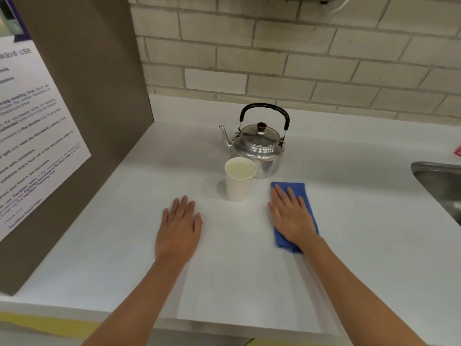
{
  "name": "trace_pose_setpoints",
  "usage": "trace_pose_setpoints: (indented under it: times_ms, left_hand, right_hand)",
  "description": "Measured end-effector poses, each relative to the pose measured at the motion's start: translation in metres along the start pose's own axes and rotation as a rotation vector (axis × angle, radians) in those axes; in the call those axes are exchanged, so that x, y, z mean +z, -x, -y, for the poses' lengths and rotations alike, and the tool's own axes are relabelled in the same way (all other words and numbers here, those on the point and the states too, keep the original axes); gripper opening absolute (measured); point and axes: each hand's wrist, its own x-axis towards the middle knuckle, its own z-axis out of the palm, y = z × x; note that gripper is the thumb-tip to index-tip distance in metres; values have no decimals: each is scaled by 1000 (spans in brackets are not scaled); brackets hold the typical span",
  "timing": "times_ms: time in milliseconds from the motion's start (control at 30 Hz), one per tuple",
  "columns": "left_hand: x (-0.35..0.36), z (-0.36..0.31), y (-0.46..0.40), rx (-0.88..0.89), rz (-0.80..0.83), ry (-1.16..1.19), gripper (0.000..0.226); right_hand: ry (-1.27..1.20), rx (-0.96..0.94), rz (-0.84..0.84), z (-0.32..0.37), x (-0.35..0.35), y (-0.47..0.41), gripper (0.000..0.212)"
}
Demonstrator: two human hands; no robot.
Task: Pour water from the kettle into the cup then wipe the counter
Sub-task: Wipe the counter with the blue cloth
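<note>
A shiny metal kettle (259,148) with a black handle stands upright on the white counter (349,221), spout pointing left. Just in front of it a white paper cup (240,182) holds water nearly to the rim. A folded blue cloth (298,193) lies to the right of the cup. My right hand (290,216) rests flat on the cloth, fingers spread, covering its middle. My left hand (179,227) lies flat on the bare counter to the left of the cup, holding nothing.
A brown panel (99,121) with a printed notice (32,146) walls off the left side. A steel sink (441,183) is set into the counter at the far right. A tiled wall (299,46) runs along the back. The counter's front edge is near my forearms.
</note>
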Motion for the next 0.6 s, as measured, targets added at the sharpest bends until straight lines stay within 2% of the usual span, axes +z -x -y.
trace_pose_setpoints:
  times_ms: [67, 133, 300, 400, 500, 600]
  left_hand:
    - [-1, 0, 1, 5, 5, -3, 50]
    - [-1, -1, 1, 8, 1, -2, 51]
    - [-1, 1, 1, 8, -4, 12, 50]
    - [0, 1, 0, 2, -9, 2, 51]
    - [1, 0, 0, 6, -9, 4, 51]
    - [1, 1, -1, 2, -18, 11, 51]
  right_hand:
    - [-43, -84, 18, -6, 2, 19, 54]
    - [-56, -77, 15, -21, -2, 16, 53]
    - [34, 159, -85, -59, -21, -45, 51]
    - [-10, 233, -33, -63, -23, -73, 54]
    - [-14, 173, 31, -58, -24, -75, 53]
    - [33, -26, 12, -51, -16, -45, 53]
